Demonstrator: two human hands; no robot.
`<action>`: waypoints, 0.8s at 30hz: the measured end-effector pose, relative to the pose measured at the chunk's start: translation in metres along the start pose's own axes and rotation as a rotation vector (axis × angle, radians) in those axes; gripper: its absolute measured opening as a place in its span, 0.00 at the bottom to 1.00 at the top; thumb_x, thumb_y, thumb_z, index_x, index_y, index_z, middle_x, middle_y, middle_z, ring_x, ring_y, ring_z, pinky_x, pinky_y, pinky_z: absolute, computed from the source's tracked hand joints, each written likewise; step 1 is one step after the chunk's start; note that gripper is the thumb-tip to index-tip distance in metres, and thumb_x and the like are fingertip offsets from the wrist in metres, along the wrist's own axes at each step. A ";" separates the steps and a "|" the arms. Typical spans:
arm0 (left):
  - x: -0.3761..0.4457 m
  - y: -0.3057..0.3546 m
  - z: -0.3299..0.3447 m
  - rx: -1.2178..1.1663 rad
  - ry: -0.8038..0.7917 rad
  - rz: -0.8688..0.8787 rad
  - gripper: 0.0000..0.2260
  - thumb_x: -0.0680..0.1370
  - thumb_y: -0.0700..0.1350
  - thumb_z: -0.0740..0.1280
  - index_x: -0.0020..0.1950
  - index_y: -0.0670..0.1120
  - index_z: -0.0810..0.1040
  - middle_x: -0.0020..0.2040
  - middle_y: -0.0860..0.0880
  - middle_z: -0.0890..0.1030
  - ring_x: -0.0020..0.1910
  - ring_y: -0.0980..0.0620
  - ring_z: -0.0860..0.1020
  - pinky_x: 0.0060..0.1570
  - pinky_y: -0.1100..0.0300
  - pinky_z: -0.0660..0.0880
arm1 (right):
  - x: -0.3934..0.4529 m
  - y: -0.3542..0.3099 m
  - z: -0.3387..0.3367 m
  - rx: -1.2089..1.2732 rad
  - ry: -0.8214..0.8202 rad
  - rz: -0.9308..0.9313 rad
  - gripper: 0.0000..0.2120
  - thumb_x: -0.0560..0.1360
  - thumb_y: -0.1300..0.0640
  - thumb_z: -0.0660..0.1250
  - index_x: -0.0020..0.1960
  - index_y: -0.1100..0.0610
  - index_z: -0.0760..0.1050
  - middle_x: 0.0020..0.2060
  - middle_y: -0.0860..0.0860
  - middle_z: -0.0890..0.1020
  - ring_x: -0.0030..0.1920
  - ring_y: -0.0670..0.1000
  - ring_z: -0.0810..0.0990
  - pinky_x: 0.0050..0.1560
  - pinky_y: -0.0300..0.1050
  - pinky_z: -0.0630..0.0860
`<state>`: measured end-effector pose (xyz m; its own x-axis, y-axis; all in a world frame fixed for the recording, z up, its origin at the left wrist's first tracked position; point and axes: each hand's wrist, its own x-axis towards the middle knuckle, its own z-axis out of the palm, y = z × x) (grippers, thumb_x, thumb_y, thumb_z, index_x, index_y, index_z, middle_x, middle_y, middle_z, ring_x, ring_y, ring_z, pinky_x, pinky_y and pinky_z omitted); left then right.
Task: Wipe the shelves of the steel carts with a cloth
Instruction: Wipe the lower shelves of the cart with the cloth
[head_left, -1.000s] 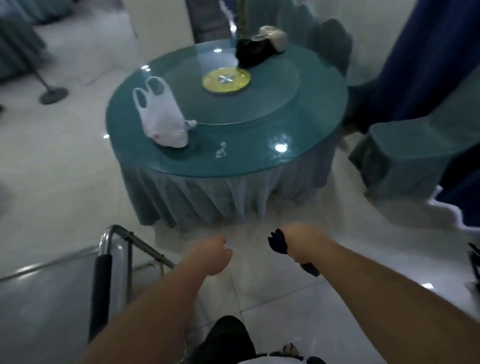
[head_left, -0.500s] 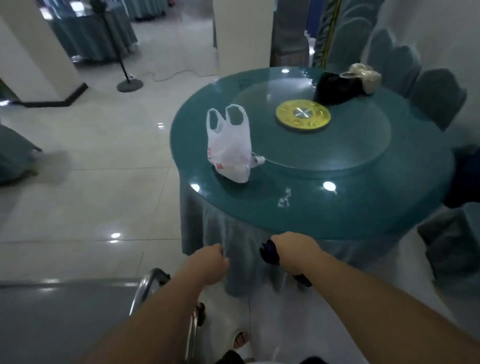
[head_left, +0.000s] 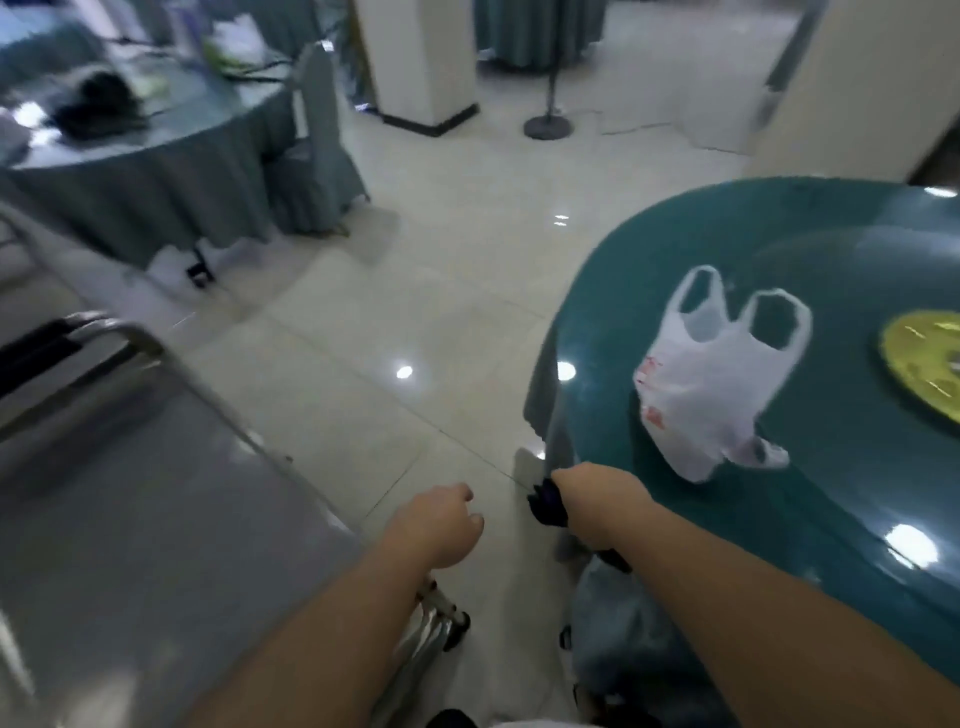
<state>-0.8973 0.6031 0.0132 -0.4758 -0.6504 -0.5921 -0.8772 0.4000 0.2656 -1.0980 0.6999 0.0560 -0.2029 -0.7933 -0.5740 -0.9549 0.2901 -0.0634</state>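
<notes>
My right hand (head_left: 597, 501) with fingers curled tight around a dark cloth (head_left: 548, 505), my left hand (head_left: 441, 525) a loose fist holding nothing, steel cart (head_left: 130, 519) at my left, white bag (head_left: 711, 379) on the green surface (head_left: 857, 493)

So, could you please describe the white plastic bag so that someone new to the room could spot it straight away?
Start at the round teal table on the right. On its glass top, beside the yellow disc, lies the white plastic bag. It is the only white thing there, thin and crumpled, with two loop handles and small red marks.
</notes>
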 end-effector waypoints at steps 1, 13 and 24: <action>0.003 -0.003 -0.006 -0.031 0.019 -0.044 0.25 0.85 0.58 0.58 0.80 0.51 0.67 0.75 0.46 0.75 0.70 0.43 0.75 0.67 0.49 0.73 | 0.016 -0.002 -0.011 -0.037 0.002 -0.043 0.11 0.77 0.57 0.65 0.59 0.56 0.74 0.53 0.53 0.79 0.50 0.57 0.80 0.48 0.53 0.79; -0.031 -0.072 -0.016 -0.373 0.164 -0.501 0.21 0.85 0.51 0.61 0.77 0.48 0.72 0.73 0.43 0.77 0.69 0.43 0.77 0.66 0.52 0.74 | 0.142 -0.108 -0.078 -0.311 -0.041 -0.557 0.11 0.81 0.53 0.62 0.58 0.58 0.76 0.53 0.55 0.81 0.52 0.57 0.81 0.50 0.49 0.75; -0.032 -0.159 -0.004 -0.605 0.220 -0.704 0.20 0.85 0.51 0.62 0.75 0.45 0.74 0.73 0.42 0.77 0.69 0.41 0.77 0.69 0.49 0.74 | 0.180 -0.231 -0.079 -0.488 -0.149 -0.727 0.12 0.80 0.51 0.64 0.58 0.58 0.76 0.52 0.54 0.82 0.52 0.57 0.82 0.53 0.52 0.80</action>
<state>-0.7432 0.5580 -0.0068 0.2268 -0.7461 -0.6260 -0.8218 -0.4915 0.2881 -0.9310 0.4480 0.0314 0.4873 -0.6049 -0.6298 -0.8297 -0.5456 -0.1180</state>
